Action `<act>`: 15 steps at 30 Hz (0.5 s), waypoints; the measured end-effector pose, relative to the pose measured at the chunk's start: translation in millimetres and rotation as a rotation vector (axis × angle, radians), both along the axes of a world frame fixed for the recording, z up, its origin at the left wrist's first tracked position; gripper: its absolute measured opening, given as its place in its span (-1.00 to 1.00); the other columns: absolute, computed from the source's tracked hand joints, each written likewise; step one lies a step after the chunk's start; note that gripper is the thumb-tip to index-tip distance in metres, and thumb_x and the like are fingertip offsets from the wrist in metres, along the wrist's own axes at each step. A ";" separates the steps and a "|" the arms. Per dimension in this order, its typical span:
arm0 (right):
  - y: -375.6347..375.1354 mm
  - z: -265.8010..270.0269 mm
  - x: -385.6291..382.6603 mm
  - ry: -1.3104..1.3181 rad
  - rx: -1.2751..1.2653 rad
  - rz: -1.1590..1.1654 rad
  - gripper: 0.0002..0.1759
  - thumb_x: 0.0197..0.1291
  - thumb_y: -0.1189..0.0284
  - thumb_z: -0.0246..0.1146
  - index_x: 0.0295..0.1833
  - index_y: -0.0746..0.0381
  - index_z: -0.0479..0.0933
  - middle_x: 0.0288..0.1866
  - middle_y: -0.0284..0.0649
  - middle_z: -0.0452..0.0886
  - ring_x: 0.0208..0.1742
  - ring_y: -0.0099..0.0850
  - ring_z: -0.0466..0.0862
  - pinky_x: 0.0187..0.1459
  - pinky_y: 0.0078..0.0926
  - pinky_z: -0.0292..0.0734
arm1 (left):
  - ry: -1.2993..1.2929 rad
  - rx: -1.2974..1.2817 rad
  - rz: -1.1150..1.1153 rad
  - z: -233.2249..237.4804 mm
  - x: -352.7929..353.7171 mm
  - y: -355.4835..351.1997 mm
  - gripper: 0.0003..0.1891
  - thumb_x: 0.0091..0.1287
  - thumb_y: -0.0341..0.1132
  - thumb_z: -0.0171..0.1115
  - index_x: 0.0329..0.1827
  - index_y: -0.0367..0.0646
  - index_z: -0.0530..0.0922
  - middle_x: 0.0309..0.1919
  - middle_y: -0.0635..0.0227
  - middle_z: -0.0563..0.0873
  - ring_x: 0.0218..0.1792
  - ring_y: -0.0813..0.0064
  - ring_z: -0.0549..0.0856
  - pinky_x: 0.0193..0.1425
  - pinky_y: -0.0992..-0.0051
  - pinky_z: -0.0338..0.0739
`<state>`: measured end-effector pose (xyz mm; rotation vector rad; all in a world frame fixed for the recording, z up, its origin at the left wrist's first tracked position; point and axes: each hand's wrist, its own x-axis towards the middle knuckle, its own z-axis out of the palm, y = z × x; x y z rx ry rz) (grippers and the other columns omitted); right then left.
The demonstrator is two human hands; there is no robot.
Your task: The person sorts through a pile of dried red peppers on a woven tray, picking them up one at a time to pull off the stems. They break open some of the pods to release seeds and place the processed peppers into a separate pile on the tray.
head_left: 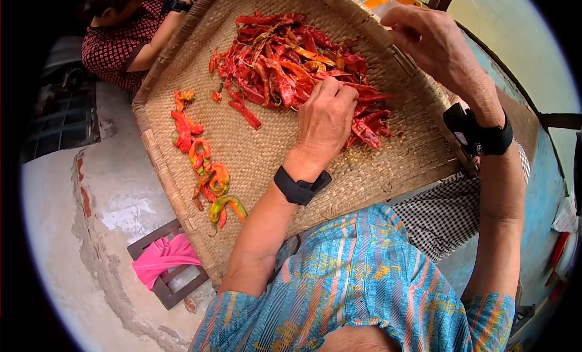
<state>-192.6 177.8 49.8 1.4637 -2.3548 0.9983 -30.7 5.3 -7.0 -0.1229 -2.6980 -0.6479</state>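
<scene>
The left hand [324, 119] digs curled fingers into the heap of dried red chillies [285, 61] at the far side of the round woven bamboo tray [273, 152]. The right hand [433, 40] hangs half-closed over the right rim, and whether either hand grips anything I cannot tell. Only a short row of orange-green mottled chillies [203, 161] lies apart along the left edge, so most sorting seems undone.

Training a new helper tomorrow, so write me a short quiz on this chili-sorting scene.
1. True or false: the left hand lies on the red chili pile.
2. Where does the row of orange-green chilies lie? A) along the tray's left side B) on the floor C) in a bowl
3. Fill in: the pink cloth lies ___ the woven tray.
Key: 1 true; 2 A; 3 outside.
</scene>
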 end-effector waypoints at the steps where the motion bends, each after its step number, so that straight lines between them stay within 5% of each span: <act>1: -3.5 -2.7 5.9 -0.036 0.031 -0.004 -0.87 0.29 0.51 0.29 -0.07 0.27 0.59 -0.43 -0.12 0.57 -0.44 -0.32 0.57 -0.34 -0.42 0.52 | -0.001 0.001 -0.003 1.5 0.6 -1.7 -0.83 0.22 -0.53 0.32 -0.12 -0.22 0.63 -0.25 0.18 0.59 -0.22 0.09 0.65 -0.15 0.25 0.58; 4: -6.5 -10.6 11.7 -0.071 0.097 0.015 -0.88 0.24 0.50 0.30 -0.13 0.28 0.61 -0.40 -0.10 0.63 -0.38 -0.24 0.65 -0.31 -0.32 0.56 | 0.004 0.061 0.082 14.2 5.4 -8.4 -0.91 0.32 -0.48 0.26 -0.16 -0.26 0.59 -0.29 0.23 0.56 -0.25 0.25 0.67 -0.25 0.32 0.61; 7: -9.7 -13.5 18.0 -0.137 0.154 0.119 -0.80 0.22 0.45 0.34 -0.07 0.28 0.60 -0.39 -0.11 0.66 -0.36 -0.26 0.69 -0.30 -0.29 0.58 | -0.134 0.587 0.199 20.9 10.5 -14.9 -0.90 0.40 -0.40 0.25 -0.14 -0.25 0.61 -0.30 0.33 0.61 -0.38 0.52 0.63 -0.27 0.50 0.54; 9: -15.2 -10.8 23.7 -0.335 0.199 0.275 -0.62 0.24 0.31 0.39 0.10 0.28 0.57 -0.43 -0.17 0.67 -0.40 -0.32 0.68 -0.31 -0.37 0.58 | -0.124 0.620 0.134 21.0 10.8 -14.3 -0.90 0.40 -0.40 0.25 -0.13 -0.25 0.61 -0.30 0.33 0.62 -0.37 0.53 0.63 -0.26 0.50 0.54; 12: -26.5 -21.0 35.0 -0.349 -0.084 0.435 -0.74 0.28 0.30 0.37 -0.09 0.27 0.63 -0.41 -0.14 0.66 -0.37 -0.34 0.68 -0.31 -0.38 0.58 | -0.145 0.665 0.063 25.1 11.2 -11.5 -0.89 0.40 -0.39 0.26 -0.12 -0.24 0.62 -0.29 0.33 0.63 -0.36 0.54 0.63 -0.25 0.50 0.54; 15: -25.0 -9.0 37.2 -0.497 -0.061 0.383 -0.76 0.30 0.31 0.35 -0.12 0.27 0.63 -0.39 -0.16 0.68 -0.37 -0.39 0.69 -0.31 -0.41 0.59 | -0.140 0.688 0.074 26.6 12.1 -7.3 -0.87 0.38 -0.39 0.28 -0.10 -0.24 0.62 -0.29 0.31 0.63 -0.34 0.49 0.64 -0.23 0.45 0.55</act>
